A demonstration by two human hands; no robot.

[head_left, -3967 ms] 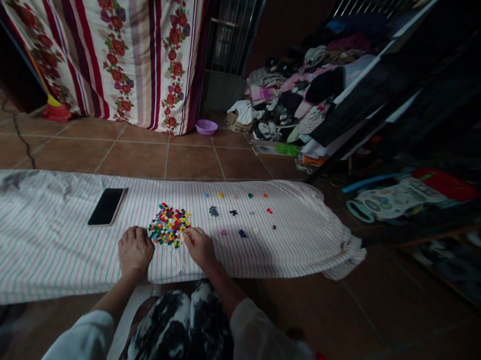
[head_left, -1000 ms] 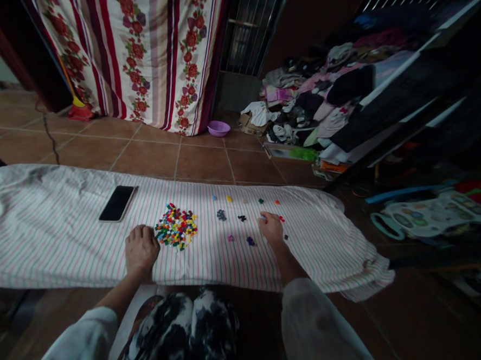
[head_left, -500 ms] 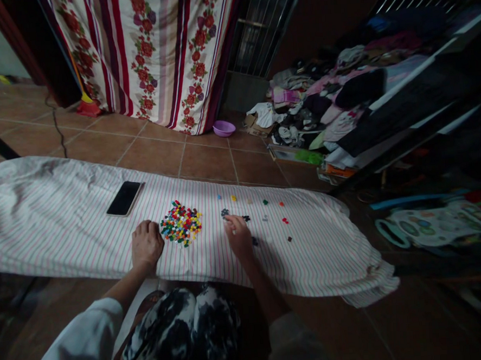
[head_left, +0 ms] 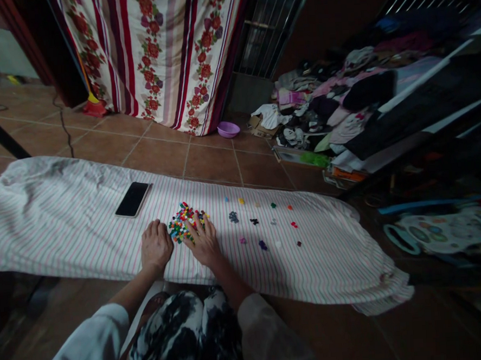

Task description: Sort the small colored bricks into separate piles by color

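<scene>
A pile of small multicoloured pieces (head_left: 180,227), too tiny to name exactly, lies on the striped cloth (head_left: 85,238). Over the right side of this pile my right hand (head_left: 204,244) is spread, fingers apart, its fingertips touching the pieces. Against the pile's left edge rests my left hand (head_left: 156,246), fingers curled under on the cloth, with nothing visible in them. To the right lie small groups sorted by colour, among them grey pieces (head_left: 233,217), black pieces (head_left: 254,221), dark blue pieces (head_left: 263,245), pink pieces (head_left: 243,240) and red pieces (head_left: 294,225).
A smartphone (head_left: 133,199) lies on the cloth left of the pile. On the tiled floor beyond are a purple basin (head_left: 228,129), a broom (head_left: 94,106) and a heap of clothes (head_left: 321,99). A floral curtain (head_left: 167,54) hangs behind.
My right hand has moved left from the grey group to the pile, and its fingers have gone from pinched to spread. The left hand stays beside the pile. The view has shifted slightly.
</scene>
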